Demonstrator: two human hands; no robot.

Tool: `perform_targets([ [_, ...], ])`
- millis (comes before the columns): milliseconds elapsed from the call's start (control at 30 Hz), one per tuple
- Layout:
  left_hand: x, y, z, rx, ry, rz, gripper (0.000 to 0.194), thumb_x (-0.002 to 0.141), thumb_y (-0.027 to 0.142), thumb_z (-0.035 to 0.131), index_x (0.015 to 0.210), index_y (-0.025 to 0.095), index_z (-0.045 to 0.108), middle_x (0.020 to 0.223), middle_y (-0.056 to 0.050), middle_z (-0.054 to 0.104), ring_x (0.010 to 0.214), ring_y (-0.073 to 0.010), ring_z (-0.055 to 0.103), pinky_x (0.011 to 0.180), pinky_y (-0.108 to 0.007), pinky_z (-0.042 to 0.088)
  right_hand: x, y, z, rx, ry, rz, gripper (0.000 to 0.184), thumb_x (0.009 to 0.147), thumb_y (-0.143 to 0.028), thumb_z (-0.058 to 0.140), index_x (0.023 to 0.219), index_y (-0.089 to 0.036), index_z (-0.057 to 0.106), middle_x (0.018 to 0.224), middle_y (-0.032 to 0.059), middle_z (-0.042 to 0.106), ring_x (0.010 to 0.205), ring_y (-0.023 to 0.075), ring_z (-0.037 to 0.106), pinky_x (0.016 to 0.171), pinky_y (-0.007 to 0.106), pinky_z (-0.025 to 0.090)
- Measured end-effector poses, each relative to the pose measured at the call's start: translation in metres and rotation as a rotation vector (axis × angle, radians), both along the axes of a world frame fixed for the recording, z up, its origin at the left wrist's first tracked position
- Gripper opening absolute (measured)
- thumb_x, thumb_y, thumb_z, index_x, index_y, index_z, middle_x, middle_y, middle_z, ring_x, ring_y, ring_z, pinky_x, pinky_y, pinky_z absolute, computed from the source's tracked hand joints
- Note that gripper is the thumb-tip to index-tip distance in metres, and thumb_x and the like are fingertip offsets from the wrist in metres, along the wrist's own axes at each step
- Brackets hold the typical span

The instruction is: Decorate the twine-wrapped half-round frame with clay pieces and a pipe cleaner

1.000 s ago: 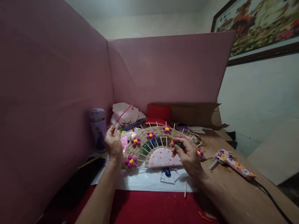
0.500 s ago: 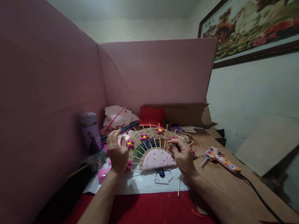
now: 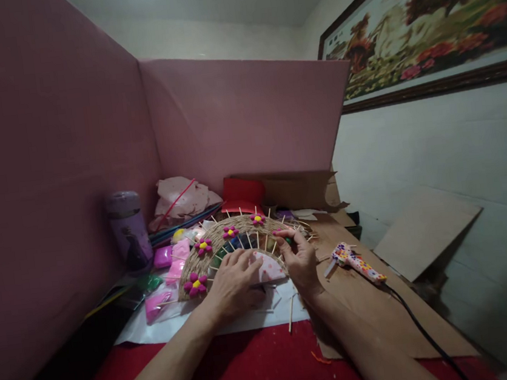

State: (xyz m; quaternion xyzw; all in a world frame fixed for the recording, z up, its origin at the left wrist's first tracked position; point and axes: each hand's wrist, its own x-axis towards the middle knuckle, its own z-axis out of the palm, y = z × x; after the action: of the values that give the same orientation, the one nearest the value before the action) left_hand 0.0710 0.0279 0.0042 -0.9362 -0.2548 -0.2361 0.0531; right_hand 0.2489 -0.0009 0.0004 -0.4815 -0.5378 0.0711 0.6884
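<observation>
A half-round woven twine piece (image 3: 240,221) stands in front of me, with thin sticks radiating from its edge. Several magenta clay flowers (image 3: 195,284) with yellow centres sit on its band, and its inner part is pink dotted fabric (image 3: 270,267). My left hand (image 3: 232,279) rests over the lower middle, its fingers stretched out across the fabric. At the right side of the band, my right hand (image 3: 302,261) pinches a small lump of green clay (image 3: 289,241), partly hidden by the fingers. Its fingertips are close to a flower there.
To the right lies a flower-patterned glue gun (image 3: 358,263) with a black cord. Pink clay packets (image 3: 157,306) and a green packet (image 3: 149,282) lie on the left, near a purple tumbler (image 3: 130,231). A loose stick (image 3: 291,314) lies on the white sheet (image 3: 136,331).
My left hand let go of the clear green packet at the left, then came down and right onto the woven piece. The right hand keeps its pinch. The view has swung to the right.
</observation>
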Motion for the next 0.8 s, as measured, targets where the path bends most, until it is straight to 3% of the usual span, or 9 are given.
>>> perform_targets([
  [167, -0.002, 0.003, -0.004, -0.005, 0.063, 0.095, 0.07, 0.065, 0.041, 0.074, 0.127, 0.02, 0.049, 0.137, -0.015, 0.045, 0.125, -0.0333, 0.038, 0.103, -0.047, 0.03, -0.002, -0.002, 0.002, 0.005, 0.038, -0.083, 0.028, 0.085, -0.045, 0.051, 0.078, -0.019, 0.059, 0.064, 0.0001, 0.055, 0.058, 0.014, 0.048, 0.053, 0.025, 0.037],
  [400, -0.003, 0.004, 0.001, -0.014, 0.064, 0.086, 0.054, 0.071, 0.03, 0.069, 0.121, 0.022, 0.051, 0.133, -0.01, 0.049, 0.121, -0.0296, 0.043, 0.1, -0.044, 0.033, -0.003, -0.004, 0.001, 0.064, 0.161, -0.074, 0.054, 0.089, -0.055, 0.039, 0.048, -0.021, 0.034, 0.046, -0.0043, 0.032, 0.045, 0.0105, 0.031, 0.046, 0.026, 0.027],
  [567, -0.006, 0.005, 0.002, -0.007, 0.028, 0.062, 0.044, 0.074, 0.024, 0.065, 0.116, 0.022, 0.054, 0.13, -0.009, 0.052, 0.119, -0.0282, 0.045, 0.098, -0.043, 0.033, -0.008, -0.009, 0.002, 0.058, 0.146, -0.102, 0.054, 0.09, -0.052, 0.042, 0.047, -0.022, 0.031, 0.045, -0.0047, 0.029, 0.043, 0.0099, 0.029, 0.045, 0.027, 0.026],
  [800, -0.006, 0.006, -0.001, -0.019, 0.045, 0.066, 0.045, 0.075, 0.025, 0.063, 0.118, 0.021, 0.052, 0.132, -0.009, 0.05, 0.12, -0.0286, 0.044, 0.099, -0.044, 0.033, -0.007, -0.011, -0.006, 0.095, -0.08, -0.088, 0.049, 0.093, -0.045, 0.039, 0.05, -0.021, 0.031, 0.047, -0.0048, 0.031, 0.043, 0.0096, 0.03, 0.045, 0.026, 0.024],
])
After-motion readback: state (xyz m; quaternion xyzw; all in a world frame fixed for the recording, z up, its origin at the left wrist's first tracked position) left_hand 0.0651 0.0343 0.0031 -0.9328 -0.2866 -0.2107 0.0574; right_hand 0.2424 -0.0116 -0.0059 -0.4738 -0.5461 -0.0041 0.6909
